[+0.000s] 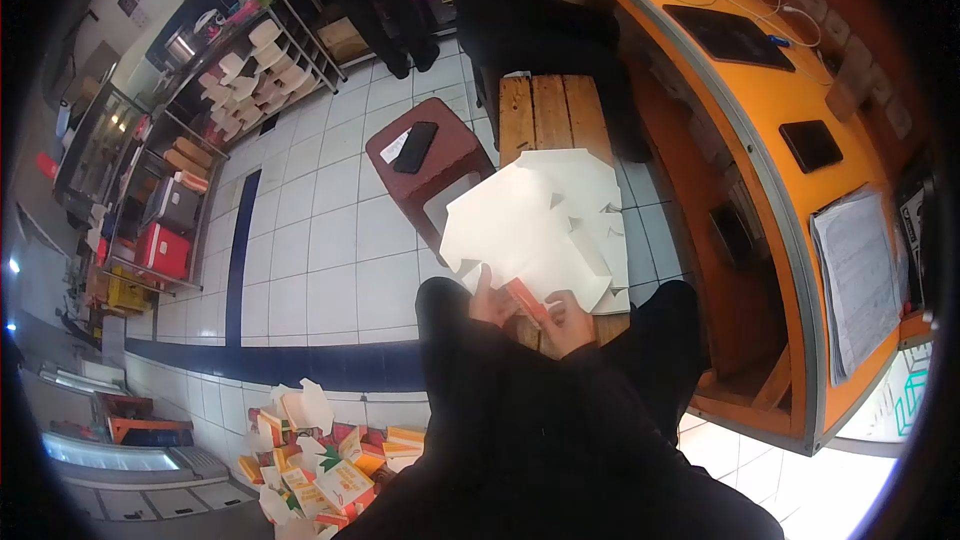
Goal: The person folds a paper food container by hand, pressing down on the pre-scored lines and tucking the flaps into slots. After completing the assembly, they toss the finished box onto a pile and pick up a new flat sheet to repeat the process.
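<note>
Gripping the carton (pixel 530 225) at its near edge, left hand (pixel 490 302) and right hand (pixel 568 322) sit close together, both pinched on it, over the bench (pixel 545 110), stool (pixel 440 175) alongside.

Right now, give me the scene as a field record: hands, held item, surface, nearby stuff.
left hand: grips near edge of carton blank
right hand: grips the same edge, by its orange flap
carton blank: flat, white, unfolded, lying on wooden bench
red stool: left of bench, black phone on top
floor: folded boxes piled lower left
orange counter: right side, papers on it
</note>
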`<state>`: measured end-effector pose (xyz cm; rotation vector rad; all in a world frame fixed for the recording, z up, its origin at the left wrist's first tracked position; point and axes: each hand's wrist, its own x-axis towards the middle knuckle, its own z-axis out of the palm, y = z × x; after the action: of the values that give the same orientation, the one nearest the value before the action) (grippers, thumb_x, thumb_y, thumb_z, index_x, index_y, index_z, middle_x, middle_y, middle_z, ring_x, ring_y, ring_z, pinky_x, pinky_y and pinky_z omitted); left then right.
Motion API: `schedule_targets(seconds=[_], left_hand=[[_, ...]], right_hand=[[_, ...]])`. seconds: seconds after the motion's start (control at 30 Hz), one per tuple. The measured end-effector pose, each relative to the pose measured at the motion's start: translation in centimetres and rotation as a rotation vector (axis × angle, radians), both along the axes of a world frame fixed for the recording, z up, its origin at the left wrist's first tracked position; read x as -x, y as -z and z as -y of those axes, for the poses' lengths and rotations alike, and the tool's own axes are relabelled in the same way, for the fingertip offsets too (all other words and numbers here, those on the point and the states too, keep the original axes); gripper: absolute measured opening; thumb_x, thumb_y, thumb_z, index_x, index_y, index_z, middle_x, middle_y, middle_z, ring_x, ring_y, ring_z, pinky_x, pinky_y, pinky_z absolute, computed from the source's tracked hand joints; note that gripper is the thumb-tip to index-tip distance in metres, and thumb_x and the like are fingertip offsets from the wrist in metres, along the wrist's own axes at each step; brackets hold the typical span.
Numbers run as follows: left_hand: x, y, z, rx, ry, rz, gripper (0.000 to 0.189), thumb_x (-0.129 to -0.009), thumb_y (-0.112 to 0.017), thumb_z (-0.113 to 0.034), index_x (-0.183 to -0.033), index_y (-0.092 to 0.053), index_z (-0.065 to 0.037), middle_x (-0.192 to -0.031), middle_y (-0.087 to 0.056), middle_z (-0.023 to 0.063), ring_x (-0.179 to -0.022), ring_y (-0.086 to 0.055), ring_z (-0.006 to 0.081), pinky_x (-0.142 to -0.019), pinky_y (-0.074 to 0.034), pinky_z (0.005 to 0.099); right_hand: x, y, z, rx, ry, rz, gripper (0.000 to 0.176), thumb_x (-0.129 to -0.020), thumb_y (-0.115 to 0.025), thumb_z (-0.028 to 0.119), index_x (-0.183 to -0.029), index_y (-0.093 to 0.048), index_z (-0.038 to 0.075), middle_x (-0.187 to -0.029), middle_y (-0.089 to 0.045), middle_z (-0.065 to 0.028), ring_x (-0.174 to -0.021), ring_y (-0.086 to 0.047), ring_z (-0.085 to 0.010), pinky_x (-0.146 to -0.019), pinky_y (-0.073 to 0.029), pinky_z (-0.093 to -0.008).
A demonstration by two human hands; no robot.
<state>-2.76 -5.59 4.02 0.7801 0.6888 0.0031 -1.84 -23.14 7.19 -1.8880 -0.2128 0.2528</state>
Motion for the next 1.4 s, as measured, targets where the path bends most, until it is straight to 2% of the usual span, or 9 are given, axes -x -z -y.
schedule_targets(seconds=[0.17, 0.4, 0.5, 0.57, 0.7, 0.77, 0.87, 1.17, 1.4], left_hand=[[0.2, -0.1, -2.1, -0.070, -0.168, -0.039, 0.058, -0.090, -0.064, -0.046, -0.131, -0.049, -0.008, -0.122, -0.054, 0.0149, -0.115, -0.053, 0.0292, -0.094, -0.050, 0.0473], [-4.1, -1.4, -4.1, -0.324, -0.012, -0.083, 0.040, -0.091, -0.061, -0.041, -0.112, -0.059, -0.007, -0.096, -0.064, 0.0079, -0.079, -0.066, 0.0235, -0.062, -0.059, 0.0384], [-5.5, -1.7, -4.1, -0.432, 0.083, -0.105, 0.039, -0.089, -0.064, -0.039, -0.109, -0.062, -0.005, -0.092, -0.065, 0.0069, -0.073, -0.066, 0.0205, -0.055, -0.057, 0.0337], [-6.6, 1.4, -5.1, -0.913, 0.209, -0.148, 0.039, -0.088, -0.066, -0.038, -0.100, -0.069, -0.002, -0.081, -0.065, 0.0060, -0.066, -0.065, 0.0165, -0.054, -0.057, 0.0324], [-4.7, 2.3, -3.7, -1.121, 0.181, -0.080, 0.033, -0.089, -0.066, -0.032, -0.088, -0.073, 0.001, -0.067, -0.063, 0.0042, -0.058, -0.062, 0.0135, -0.062, -0.058, 0.0288], [-3.5, 0.8, -1.6, -0.895, 0.205, -0.152, 0.026, -0.090, -0.066, -0.023, -0.096, -0.071, 0.002, -0.076, -0.065, 0.0064, -0.061, -0.063, 0.0143, -0.066, -0.058, 0.0265], [-2.6, 5.9, 0.3, -0.551, -0.175, 0.091, 0.026, -0.091, -0.066, -0.014, -0.110, -0.063, 0.005, -0.095, -0.065, 0.0122, -0.068, -0.065, 0.0171, -0.067, -0.058, 0.0270], [-2.3, 2.1, -0.1, -0.688, -0.098, -0.017, 0.033, -0.094, -0.061, -0.025, -0.112, -0.064, 0.002, -0.085, -0.071, 0.0111, -0.075, -0.069, 0.0167, -0.067, -0.053, 0.0283], [-2.1, 2.4, 1.4, -0.686, -0.153, 0.055, 0.028, -0.090, -0.068, -0.018, -0.105, -0.064, 0.006, -0.090, -0.067, 0.0129, -0.073, -0.068, 0.0172, -0.067, -0.058, 0.0273]], right_hand=[[-0.1, 0.4, -2.1, 0.266, -0.017, 0.209, 0.015, -0.086, -0.066, 0.019, -0.095, -0.060, 0.009, -0.084, -0.063, -0.0112, -0.074, -0.064, -0.0312, -0.063, -0.048, -0.0416], [0.0, -2.2, -2.9, 0.375, -0.106, 0.426, 0.013, -0.084, -0.063, 0.013, -0.097, -0.059, 0.010, -0.085, -0.062, -0.0115, -0.076, -0.063, -0.0350, -0.065, -0.049, -0.0446], [-0.4, -1.3, -3.3, 0.416, -0.117, 0.377, 0.015, -0.083, -0.063, 0.011, -0.097, -0.058, 0.010, -0.088, -0.063, -0.0118, -0.078, -0.063, -0.0358, -0.067, -0.049, -0.0455], [-1.0, 0.5, -3.6, 0.397, -0.069, 0.165, 0.015, -0.082, -0.063, 0.014, -0.096, -0.060, 0.010, -0.089, -0.065, -0.0128, -0.081, -0.064, -0.0355, -0.070, -0.050, -0.0459], [-2.6, 2.1, -4.0, 0.379, -0.046, -0.069, 0.018, -0.082, -0.064, 0.020, -0.097, -0.063, 0.010, -0.088, -0.067, -0.0138, -0.085, -0.065, -0.0352, -0.073, -0.051, -0.0457], [-3.3, 3.6, -4.6, 0.378, -0.035, -0.006, 0.022, -0.083, -0.065, 0.025, -0.099, -0.066, 0.010, -0.086, -0.068, -0.0141, -0.086, -0.065, -0.0351, -0.075, -0.051, -0.0448], [-3.8, 3.7, -4.9, 0.337, -0.064, -0.043, 0.028, -0.083, -0.065, 0.025, -0.107, -0.067, 0.011, -0.091, -0.068, -0.0150, -0.088, -0.065, -0.0353, -0.077, -0.051, -0.0449], [-3.3, 3.8, -5.0, 0.341, -0.045, 0.058, 0.032, -0.085, -0.062, 0.027, -0.113, -0.065, 0.010, -0.097, -0.067, -0.0175, -0.089, -0.063, -0.0358, -0.077, -0.050, -0.0442], [-3.3, 4.4, -5.2, 0.313, -0.021, 0.119, 0.033, -0.088, -0.059, 0.027, -0.117, -0.064, 0.012, -0.091, -0.065, -0.0180, -0.086, -0.062, -0.0376, -0.077, -0.049, -0.0463]])
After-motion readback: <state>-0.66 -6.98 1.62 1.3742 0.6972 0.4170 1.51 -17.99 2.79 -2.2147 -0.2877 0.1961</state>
